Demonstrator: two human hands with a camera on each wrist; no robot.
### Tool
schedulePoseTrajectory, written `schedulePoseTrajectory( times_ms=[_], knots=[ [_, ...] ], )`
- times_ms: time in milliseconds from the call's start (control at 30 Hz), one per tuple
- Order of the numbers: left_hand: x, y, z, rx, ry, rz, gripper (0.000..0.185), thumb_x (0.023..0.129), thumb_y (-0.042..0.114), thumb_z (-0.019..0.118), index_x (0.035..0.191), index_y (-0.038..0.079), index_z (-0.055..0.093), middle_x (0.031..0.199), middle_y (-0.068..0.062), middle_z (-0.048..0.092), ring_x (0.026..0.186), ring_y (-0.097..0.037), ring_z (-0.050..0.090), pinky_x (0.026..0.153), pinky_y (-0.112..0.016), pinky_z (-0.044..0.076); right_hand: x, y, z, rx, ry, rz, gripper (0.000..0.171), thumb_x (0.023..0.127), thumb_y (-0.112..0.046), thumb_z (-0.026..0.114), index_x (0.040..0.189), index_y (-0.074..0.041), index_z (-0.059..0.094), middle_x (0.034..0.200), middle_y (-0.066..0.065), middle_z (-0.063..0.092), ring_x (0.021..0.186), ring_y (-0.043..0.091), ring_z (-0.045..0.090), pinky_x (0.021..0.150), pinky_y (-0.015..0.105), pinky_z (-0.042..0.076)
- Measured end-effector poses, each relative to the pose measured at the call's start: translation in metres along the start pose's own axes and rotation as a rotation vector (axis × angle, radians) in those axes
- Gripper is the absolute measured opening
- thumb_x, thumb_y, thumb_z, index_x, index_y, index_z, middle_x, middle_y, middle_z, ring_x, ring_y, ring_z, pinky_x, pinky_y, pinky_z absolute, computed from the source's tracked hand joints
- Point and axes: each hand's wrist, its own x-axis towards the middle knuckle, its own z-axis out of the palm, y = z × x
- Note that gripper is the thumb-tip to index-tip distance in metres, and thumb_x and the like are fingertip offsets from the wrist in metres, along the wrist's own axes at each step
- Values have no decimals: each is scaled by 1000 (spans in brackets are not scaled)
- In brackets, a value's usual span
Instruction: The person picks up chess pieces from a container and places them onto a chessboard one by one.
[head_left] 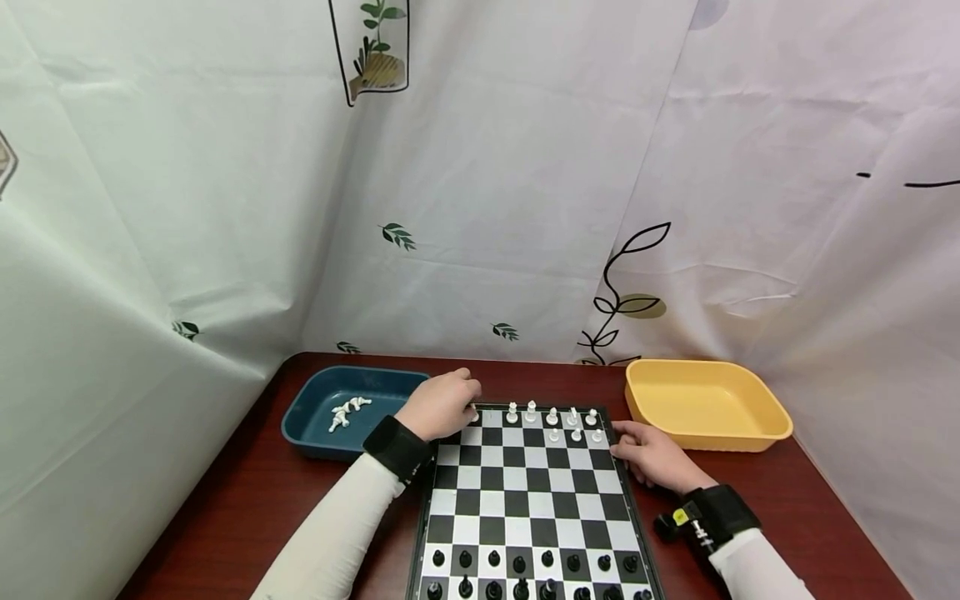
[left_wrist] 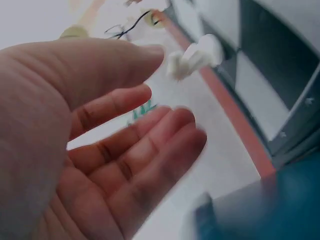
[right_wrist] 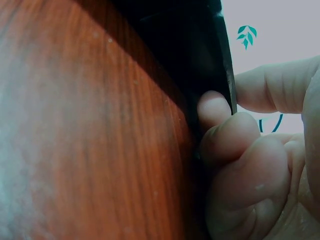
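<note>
My left hand (head_left: 442, 404) reaches over the far left corner of the chessboard (head_left: 517, 479), thumb and fingers apart. Just beyond the thumb tip a blurred white chess piece (left_wrist: 197, 57) stands at the board's far edge, with a gap between it and the fingers. My right hand (head_left: 656, 454) grips the board's right edge near the far corner, thumb on top and curled fingers (right_wrist: 245, 140) against the side. Several white pieces (head_left: 531, 412) stand in the far rows toward the right. Black pieces (head_left: 519, 564) fill the two near rows.
Left of the board stands a blue tray (head_left: 311, 396) holding several white pieces (head_left: 348, 412) lying down. A yellow tray (head_left: 705, 442) is at the back right. Patterned cloth (head_left: 517, 208) hangs behind the dark red table (head_left: 330, 517).
</note>
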Motion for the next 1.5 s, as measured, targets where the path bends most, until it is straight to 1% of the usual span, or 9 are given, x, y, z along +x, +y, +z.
schedulePoseTrajectory(
  times_ms=[167,233,367,500,633,867,1100,1267,1500],
  knots=[
    [-7,-11,-20,-10,54,-54,22,104,21,81,123,11,81,109,-6,70,92,-20,71,80,-37,61,-1,1,-2,0,5,0,64,104,-16,73,157,12,49,69,6,57,54,24,55,48,36,47],
    [-9,-16,-27,-14,73,-81,23,104,23,81,124,11,81,112,-6,71,94,-20,72,81,-38,61,-1,2,-3,0,5,-2,64,104,-16,74,156,12,49,69,6,57,54,24,54,48,36,47],
    [-14,-26,-38,-50,114,-120,23,103,22,82,123,9,82,109,-6,73,91,-21,72,78,-40,62,-1,3,-4,5,5,-7,65,104,-16,74,156,13,49,69,6,57,53,23,54,47,35,47],
    [-18,-37,-44,-60,124,-153,21,103,23,82,120,10,82,109,-5,74,93,-21,73,79,-41,62,-1,3,-4,9,9,-5,66,103,-16,75,156,13,49,68,6,57,53,23,54,47,35,46],
    [-22,-47,-46,-62,93,-202,20,104,24,81,119,11,83,111,-5,77,96,-23,75,83,-45,63,-1,3,-3,6,14,1,66,103,-16,75,156,14,48,68,5,56,53,23,54,47,35,46],
    [-30,-63,-47,-104,0,-302,17,103,21,78,116,11,83,106,-6,79,88,-22,71,81,-47,62,-1,3,-3,6,16,7,66,103,-16,75,156,14,49,68,6,57,53,23,54,47,35,47],
    [-31,-78,-37,-129,-48,-338,18,102,18,80,117,8,83,109,-8,80,92,-23,72,84,-48,63,1,5,-2,6,18,8,66,103,-16,75,156,13,49,69,6,57,54,24,54,47,35,47],
    [-30,-83,-30,-137,-103,-351,14,100,16,82,113,10,85,107,-6,80,89,-21,71,83,-48,62,1,5,-1,6,15,6,66,103,-16,75,156,12,49,69,6,57,53,24,55,47,36,47],
    [-30,-82,-18,-170,-191,-406,12,98,19,86,105,10,84,96,-4,77,80,-19,66,77,-46,59,2,3,0,0,10,-2,65,103,-16,75,156,12,49,69,5,57,53,24,55,47,36,47]
  ],
)
